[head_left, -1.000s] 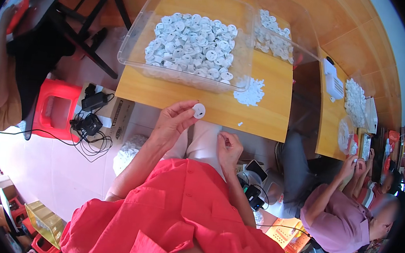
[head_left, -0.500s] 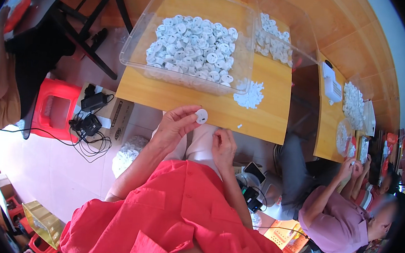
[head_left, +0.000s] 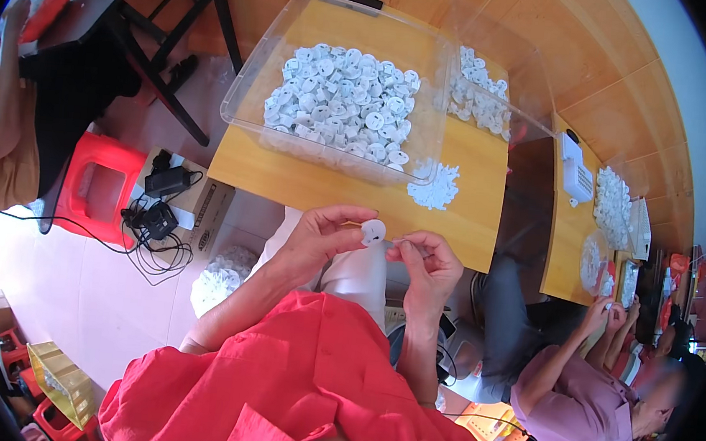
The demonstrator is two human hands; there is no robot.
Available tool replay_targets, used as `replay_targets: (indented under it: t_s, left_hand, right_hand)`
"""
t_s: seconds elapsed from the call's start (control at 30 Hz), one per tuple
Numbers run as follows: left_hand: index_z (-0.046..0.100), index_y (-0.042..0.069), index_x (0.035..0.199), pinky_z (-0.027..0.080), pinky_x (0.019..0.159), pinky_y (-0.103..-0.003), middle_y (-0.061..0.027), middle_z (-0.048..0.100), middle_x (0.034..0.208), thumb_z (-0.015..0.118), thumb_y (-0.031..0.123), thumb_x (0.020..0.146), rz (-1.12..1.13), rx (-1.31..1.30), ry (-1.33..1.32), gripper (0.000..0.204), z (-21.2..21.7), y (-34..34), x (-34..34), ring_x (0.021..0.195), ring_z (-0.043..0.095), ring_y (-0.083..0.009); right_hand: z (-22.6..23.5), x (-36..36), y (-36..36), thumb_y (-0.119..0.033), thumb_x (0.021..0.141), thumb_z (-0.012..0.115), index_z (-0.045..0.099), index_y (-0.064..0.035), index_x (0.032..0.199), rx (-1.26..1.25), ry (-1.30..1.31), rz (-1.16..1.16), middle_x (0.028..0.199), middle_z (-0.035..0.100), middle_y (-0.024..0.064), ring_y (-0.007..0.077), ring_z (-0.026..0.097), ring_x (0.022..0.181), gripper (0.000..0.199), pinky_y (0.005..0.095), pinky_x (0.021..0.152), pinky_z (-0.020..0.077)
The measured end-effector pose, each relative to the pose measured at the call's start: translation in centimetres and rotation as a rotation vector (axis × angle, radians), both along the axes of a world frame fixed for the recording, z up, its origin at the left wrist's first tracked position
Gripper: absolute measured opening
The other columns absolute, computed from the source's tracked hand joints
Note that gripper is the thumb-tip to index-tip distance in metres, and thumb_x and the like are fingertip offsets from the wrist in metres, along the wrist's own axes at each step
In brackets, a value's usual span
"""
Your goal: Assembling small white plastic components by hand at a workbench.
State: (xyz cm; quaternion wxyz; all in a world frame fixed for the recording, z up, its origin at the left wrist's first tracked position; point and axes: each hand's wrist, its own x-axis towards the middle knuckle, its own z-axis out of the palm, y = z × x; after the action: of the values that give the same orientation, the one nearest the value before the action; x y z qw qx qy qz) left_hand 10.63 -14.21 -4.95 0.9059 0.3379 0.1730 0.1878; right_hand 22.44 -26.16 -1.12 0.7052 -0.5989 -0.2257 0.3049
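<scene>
My left hand (head_left: 326, 239) pinches a round white plastic cap (head_left: 373, 232) with a small dark slot in its face, held upright between thumb and fingers over my lap. Close to its right side, my right hand (head_left: 426, 265) is closed in a pinch, thumb against fingertips. Whatever those fingertips hold is too small to make out. Beyond both hands, a clear plastic bin (head_left: 236, 114) on the wooden table holds a heap of similar white caps (head_left: 338, 102). A little pile of tiny white pieces (head_left: 434, 187) lies by the bin's near right corner.
Another clear container of white parts (head_left: 478, 89) stands behind right. At left are a red stool (head_left: 100, 186) and a cardboard box (head_left: 206, 216) bearing black adapters and tangled cables (head_left: 156, 220). A person in a pink shirt (head_left: 572, 408) sits at right; another person (head_left: 0, 131) is at left.
My right hand has risen from my lap to beside the cap, fingers pinched. My left hand has moved slightly right and down with the cap. The table sits slightly lower in view.
</scene>
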Motion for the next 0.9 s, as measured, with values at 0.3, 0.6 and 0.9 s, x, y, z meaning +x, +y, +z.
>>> replay_targets:
  t_s: [0.3,0.6,0.9]
  left_hand:
    - [0.058,0.002,0.107,0.046,0.084,-0.026,-0.0067,0.061,0.1,0.061,-0.004,0.076,0.053,0.075,-0.012,0.032,1.3,-0.3,0.3,0.094,0.057,-0.0135]
    - [0.057,0.001,0.103,0.046,0.084,-0.026,-0.0065,0.059,0.1,0.061,-0.006,0.075,0.079,0.071,-0.017,0.029,1.3,-0.6,0.4,0.095,0.056,-0.0142]
    - [0.055,0.002,0.102,0.044,0.086,-0.027,-0.0057,0.057,0.101,0.062,-0.005,0.075,0.106,0.08,-0.04,0.029,1.4,-0.7,0.2,0.096,0.056,-0.0143]
  right_hand:
    - [-0.6,-1.2,1.1,0.006,0.074,0.061,0.058,0.0031,0.081,0.037,-0.339,-0.062,0.08,0.056,0.0057,0.0098,0.052,0.07,0.008,0.0207,0.065,0.0418]
    - [-1.2,-1.8,1.5,0.009,0.074,0.06,0.057,0.004,0.081,0.017,-0.49,-0.143,0.082,0.054,0.006,0.011,0.052,0.075,0.009,0.0205,0.068,0.0411]
    - [-1.0,-2.4,1.7,0.007,0.072,0.061,0.057,0.0026,0.078,-0.001,-0.546,-0.199,0.078,0.056,0.008,0.0149,0.054,0.071,0.008,0.023,0.065,0.0422]
